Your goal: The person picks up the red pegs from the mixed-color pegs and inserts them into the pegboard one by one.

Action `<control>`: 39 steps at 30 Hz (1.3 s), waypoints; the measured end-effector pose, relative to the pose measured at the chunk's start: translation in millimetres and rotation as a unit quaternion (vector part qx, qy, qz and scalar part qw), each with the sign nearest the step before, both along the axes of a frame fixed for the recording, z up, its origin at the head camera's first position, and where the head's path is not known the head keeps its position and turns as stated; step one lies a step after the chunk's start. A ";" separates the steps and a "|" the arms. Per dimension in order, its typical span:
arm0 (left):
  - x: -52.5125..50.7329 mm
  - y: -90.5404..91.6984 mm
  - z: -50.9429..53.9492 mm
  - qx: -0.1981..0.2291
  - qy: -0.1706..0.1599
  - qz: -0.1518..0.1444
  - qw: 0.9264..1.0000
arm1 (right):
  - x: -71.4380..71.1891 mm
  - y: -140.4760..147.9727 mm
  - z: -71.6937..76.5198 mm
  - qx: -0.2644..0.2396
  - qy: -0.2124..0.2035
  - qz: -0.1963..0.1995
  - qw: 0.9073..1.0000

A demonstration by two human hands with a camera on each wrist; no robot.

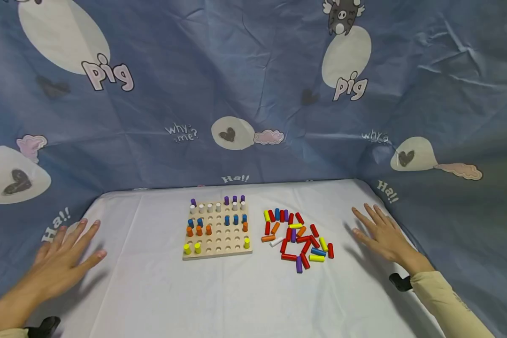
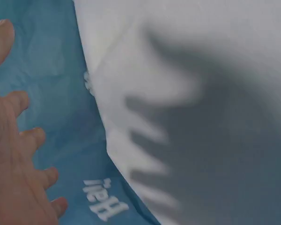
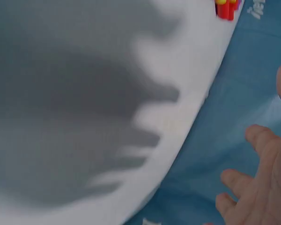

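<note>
My left hand [image 1: 65, 263] hovers above the left side of the white table, fingers spread and holding nothing; the left wrist view shows part of its palm and fingertips. On the opposite side my right hand [image 1: 386, 239] is likewise spread and free of objects, to the right of the loose pegs. A wooden pegboard [image 1: 218, 255] lies left of the table's middle. Purple, white, blue, orange and yellow pegs stand in some of its holes. Beside it is a scattered group of loose pegs, mostly red, including a red peg [image 1: 289, 257], a white peg [image 1: 276, 241] and a blue peg [image 1: 318, 252].
A white cloth [image 1: 160, 291] covers the table. Behind it and along both sides hangs a blue printed curtain [image 1: 245, 164]. Both hands cast shadows on the cloth. Each wrist carries a small black device, such as the right wrist device [image 1: 400, 282].
</note>
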State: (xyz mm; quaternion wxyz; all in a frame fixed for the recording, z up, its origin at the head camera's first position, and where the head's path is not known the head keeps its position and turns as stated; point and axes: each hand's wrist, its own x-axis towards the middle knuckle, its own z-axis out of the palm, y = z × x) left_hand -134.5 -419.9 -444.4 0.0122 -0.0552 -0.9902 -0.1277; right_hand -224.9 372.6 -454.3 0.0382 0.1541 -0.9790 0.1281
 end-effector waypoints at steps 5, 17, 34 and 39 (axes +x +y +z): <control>-7.7 27.8 0.3 0.050 0.011 -0.011 0.999 | 1.0 -17.2 -9.0 -0.010 -0.006 0.018 1.000; -45.4 121.1 -22.1 0.107 -0.026 -0.036 0.993 | 5.1 -42.1 -20.7 -0.010 -0.066 0.040 0.997; -74.8 158.8 -47.7 0.163 -0.087 -0.048 0.982 | 12.8 -57.8 -26.1 -0.004 -0.063 0.065 0.996; -69.8 163.7 -46.2 0.184 -0.084 -0.054 0.978 | 10.5 -61.6 -25.2 -0.010 -0.059 0.070 0.996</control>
